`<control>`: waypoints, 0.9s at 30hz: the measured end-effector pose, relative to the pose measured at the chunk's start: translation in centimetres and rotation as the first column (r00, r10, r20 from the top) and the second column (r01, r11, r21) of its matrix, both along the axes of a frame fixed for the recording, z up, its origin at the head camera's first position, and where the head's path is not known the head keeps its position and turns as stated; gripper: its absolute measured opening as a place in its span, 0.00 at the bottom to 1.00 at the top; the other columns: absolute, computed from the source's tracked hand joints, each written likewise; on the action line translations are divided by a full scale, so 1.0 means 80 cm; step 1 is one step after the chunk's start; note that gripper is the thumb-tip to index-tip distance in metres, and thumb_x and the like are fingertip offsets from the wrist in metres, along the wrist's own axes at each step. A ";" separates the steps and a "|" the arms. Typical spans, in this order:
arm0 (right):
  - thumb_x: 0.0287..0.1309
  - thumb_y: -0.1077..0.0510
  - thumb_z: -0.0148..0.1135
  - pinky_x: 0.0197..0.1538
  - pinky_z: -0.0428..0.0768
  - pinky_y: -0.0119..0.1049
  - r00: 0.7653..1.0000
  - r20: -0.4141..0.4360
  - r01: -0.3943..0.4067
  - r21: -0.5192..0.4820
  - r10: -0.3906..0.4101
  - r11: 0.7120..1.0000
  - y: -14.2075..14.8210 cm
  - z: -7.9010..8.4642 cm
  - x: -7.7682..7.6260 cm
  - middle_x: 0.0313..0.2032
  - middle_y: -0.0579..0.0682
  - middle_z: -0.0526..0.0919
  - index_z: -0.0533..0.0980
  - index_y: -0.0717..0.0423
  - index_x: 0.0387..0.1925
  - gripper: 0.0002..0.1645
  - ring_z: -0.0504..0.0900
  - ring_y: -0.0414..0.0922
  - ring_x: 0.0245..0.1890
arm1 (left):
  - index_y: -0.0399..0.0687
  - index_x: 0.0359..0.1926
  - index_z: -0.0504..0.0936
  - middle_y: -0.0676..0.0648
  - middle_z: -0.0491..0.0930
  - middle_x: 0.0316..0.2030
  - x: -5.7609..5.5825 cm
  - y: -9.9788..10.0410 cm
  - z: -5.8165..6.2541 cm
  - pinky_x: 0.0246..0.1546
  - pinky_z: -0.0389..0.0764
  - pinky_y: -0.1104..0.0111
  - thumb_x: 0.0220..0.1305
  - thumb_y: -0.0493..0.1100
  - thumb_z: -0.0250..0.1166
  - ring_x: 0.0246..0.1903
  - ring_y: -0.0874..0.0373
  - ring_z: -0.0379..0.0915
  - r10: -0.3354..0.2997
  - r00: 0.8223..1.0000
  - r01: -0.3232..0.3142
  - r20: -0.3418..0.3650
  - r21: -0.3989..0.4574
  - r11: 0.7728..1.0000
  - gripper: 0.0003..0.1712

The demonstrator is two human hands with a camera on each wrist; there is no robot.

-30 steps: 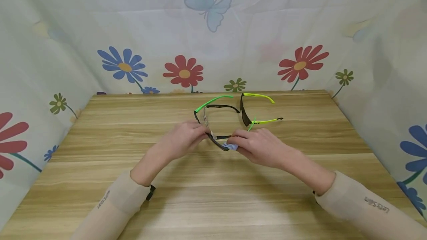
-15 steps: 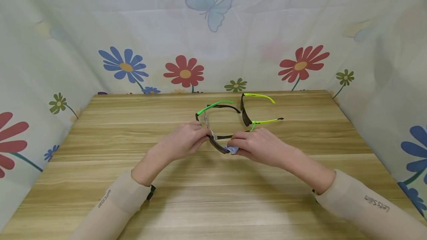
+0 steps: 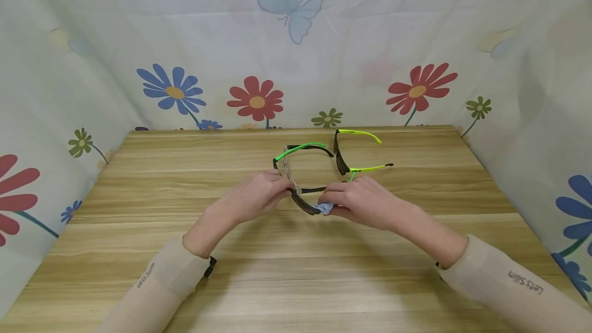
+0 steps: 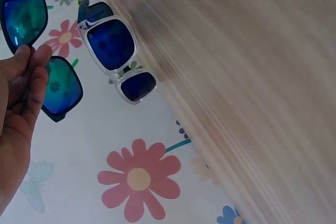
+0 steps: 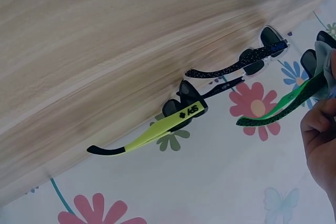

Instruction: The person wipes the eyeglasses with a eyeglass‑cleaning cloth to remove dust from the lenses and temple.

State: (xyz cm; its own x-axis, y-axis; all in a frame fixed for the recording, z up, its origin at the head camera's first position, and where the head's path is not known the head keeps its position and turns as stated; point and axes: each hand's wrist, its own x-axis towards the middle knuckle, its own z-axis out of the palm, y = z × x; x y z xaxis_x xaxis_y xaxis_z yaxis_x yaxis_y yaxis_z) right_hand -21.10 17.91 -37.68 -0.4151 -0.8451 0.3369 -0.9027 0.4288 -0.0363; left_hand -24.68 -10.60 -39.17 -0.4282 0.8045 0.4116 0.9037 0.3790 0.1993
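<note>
My left hand (image 3: 259,197) pinches green-templed sunglasses (image 3: 305,205) at the bridge, between thumb and fingers. Their mirrored blue-green lens (image 4: 25,17) faces the left wrist camera. In my right hand (image 3: 363,202) a crumpled light blue cloth (image 3: 325,208) is pinched against the right end of the same frame. The right wrist view has the cloth (image 5: 324,72) wrapped near the hinge, with the green temple (image 5: 283,100) sticking out past it. Just behind lie clear-framed sunglasses (image 4: 132,31) with black temples, partly hidden by the held pair in the head view.
Sunglasses with yellow temples (image 3: 363,169) lie on the wooden table (image 3: 296,281) farther back and right, temples spread open. A flower-printed curtain (image 3: 351,66) stands behind the table and along both sides.
The held sunglasses have tilted, their far green temple dropping slightly and shifting right. The right hand and cloth have moved a little right along the frame's end. The other pairs stay put.
</note>
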 end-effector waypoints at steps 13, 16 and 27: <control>0.58 0.59 0.77 0.32 0.80 0.32 0.999 0.034 0.029 -0.001 -0.029 1.000 0.011 -0.003 -0.004 0.38 0.41 0.84 0.84 0.51 0.43 0.11 0.79 0.36 0.29 | 0.38 0.45 0.85 0.48 0.86 0.40 -0.008 -0.008 -0.002 0.44 0.83 0.67 0.68 0.32 0.68 0.40 0.57 0.81 -0.082 0.995 0.081 0.052 0.027 0.996 0.05; 0.58 0.60 0.76 0.35 0.82 0.35 0.998 0.042 0.047 0.004 -0.047 0.999 0.014 -0.002 -0.004 0.39 0.41 0.84 0.84 0.52 0.43 0.12 0.81 0.37 0.32 | 0.37 0.44 0.85 0.48 0.86 0.40 -0.009 -0.010 -0.002 0.44 0.83 0.67 0.69 0.32 0.68 0.40 0.56 0.81 -0.099 0.994 0.097 0.053 0.032 0.995 0.05; 0.54 0.61 0.79 0.36 0.82 0.36 0.994 0.032 0.103 -0.008 -0.103 0.995 0.031 -0.005 -0.011 0.38 0.40 0.83 0.85 0.52 0.42 0.14 0.81 0.37 0.33 | 0.40 0.43 0.86 0.49 0.87 0.40 -0.015 -0.018 -0.002 0.44 0.83 0.65 0.67 0.29 0.67 0.40 0.56 0.82 -0.123 0.991 0.120 0.045 0.063 0.991 0.06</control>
State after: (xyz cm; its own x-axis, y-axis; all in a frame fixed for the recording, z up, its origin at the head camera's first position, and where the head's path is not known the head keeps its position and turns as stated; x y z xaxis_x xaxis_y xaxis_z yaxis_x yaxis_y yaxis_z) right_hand -22.00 20.41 -38.09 -0.5104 -0.7941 0.3300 -0.8519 0.5192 -0.0684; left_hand -25.84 -12.04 -39.29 -0.3496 0.8264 0.4414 0.9309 0.2532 0.2631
